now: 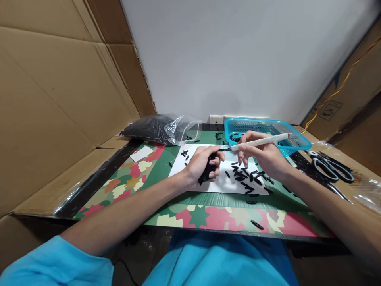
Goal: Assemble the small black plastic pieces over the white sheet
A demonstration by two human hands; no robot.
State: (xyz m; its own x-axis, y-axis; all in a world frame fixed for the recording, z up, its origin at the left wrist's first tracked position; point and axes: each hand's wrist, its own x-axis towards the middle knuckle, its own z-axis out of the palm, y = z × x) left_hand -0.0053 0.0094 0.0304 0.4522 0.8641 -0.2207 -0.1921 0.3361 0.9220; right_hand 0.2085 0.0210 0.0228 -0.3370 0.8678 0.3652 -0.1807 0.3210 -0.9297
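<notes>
Counter [208, 216] with patterned mat, white sheet [208, 180] in the middle. Plastic bag [157, 129] of black bits back left, blue basket [293, 143] back right, scissors [330, 167] far right. Left hand [202, 165] fisted around a bunch of black pieces [208, 172]. Right hand [264, 157] pinches a white stick [258, 141], tip at the left fist. Loose pieces [247, 176] scattered on the sheet.
</notes>
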